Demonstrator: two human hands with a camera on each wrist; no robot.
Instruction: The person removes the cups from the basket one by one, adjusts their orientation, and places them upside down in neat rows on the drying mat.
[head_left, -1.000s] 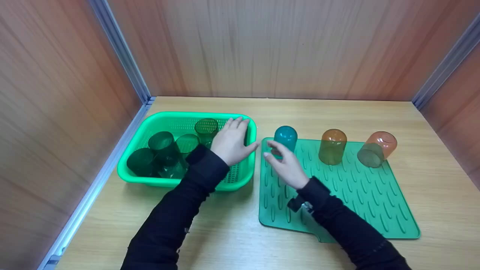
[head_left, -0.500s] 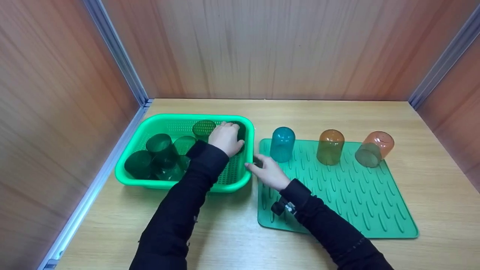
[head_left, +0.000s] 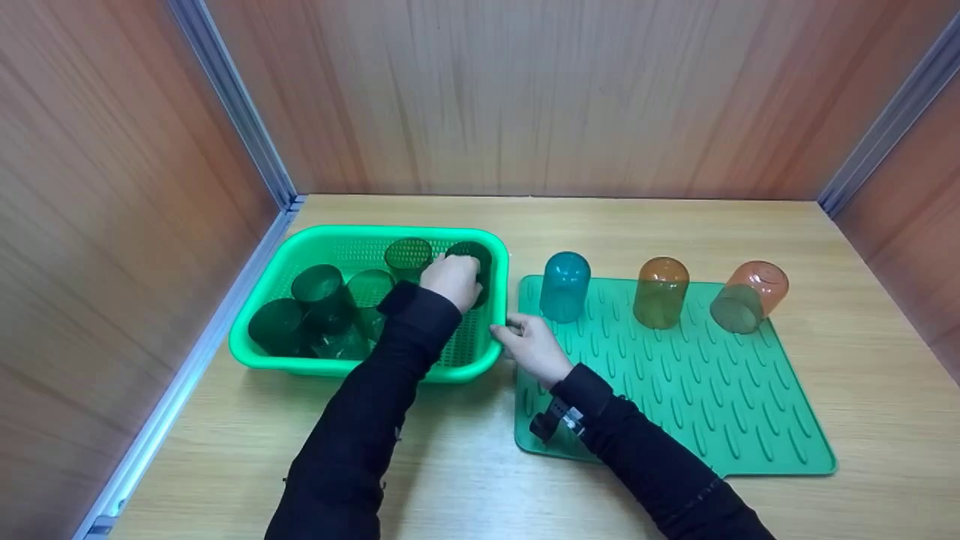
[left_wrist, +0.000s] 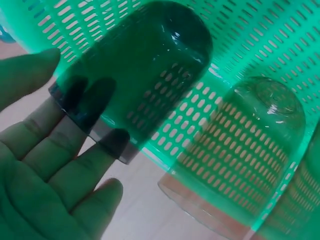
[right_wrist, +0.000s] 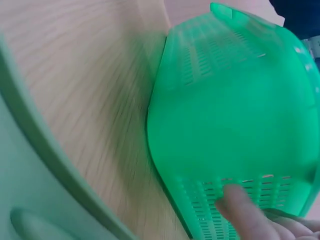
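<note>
My left hand (head_left: 453,282) is inside the green basket (head_left: 281,364), at its right end. Its fingertips touch the mouth of a dark green cup (left_wrist: 150,55) and show through the cup's see-through wall. In the left wrist view, the thumb (left_wrist: 30,75) lies apart from the cup and the fingers are only slightly bent. My right hand (head_left: 535,349) grips the basket's right rim, thumb at the top edge. One finger (right_wrist: 237,200) lies by the basket's outer wall in the right wrist view; the rest are partly cut off.
Several more see-through cups (head_left: 321,289) stand or lean in the basket. On the green ridged mat (head_left: 675,405) to the right are a blue cup (head_left: 566,289), an amber cup (head_left: 661,294) and a tilted orange cup (head_left: 750,297). Wooden panels (head_left: 525,97) enclose the table.
My left hand has lowered into the basket and reached the dark green cup. My right hand has moved left and down from beside the blue cup to the basket's right rim.
</note>
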